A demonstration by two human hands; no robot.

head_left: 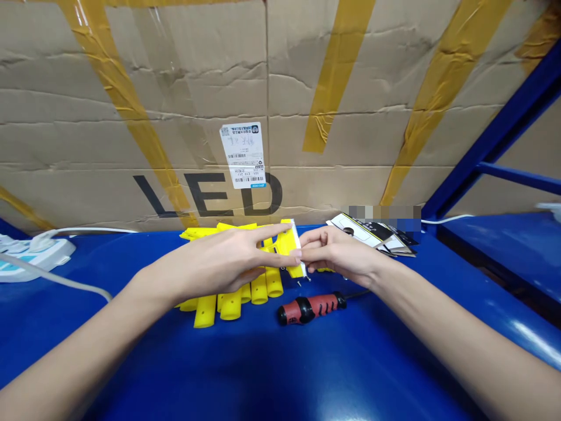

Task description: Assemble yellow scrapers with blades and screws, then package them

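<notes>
My left hand (pixel 228 254) reaches in from the left, its fingers closed on a yellow plastic part (pixel 287 242) with a white strip along its right edge. On that white edge rest the pinched fingertips of my right hand (pixel 328 251); anything small between them is hidden. Behind and below my left hand lie several yellow plastic tubes (pixel 231 305) with small holes near their ends. A screwdriver (pixel 311 308) with a red and black handle lies in front of the hands. Small screws (pixel 299 283) are on the blue surface just below the yellow part.
A large taped cardboard box (pixel 197 140) marked LED stands along the back of the blue table (pixel 263 374). Printed leaflets (pixel 363 231) lie at the back right. At the left is a white power strip (pixel 39 260) with cables. A blue metal frame (pixel 491 134) rises on the right.
</notes>
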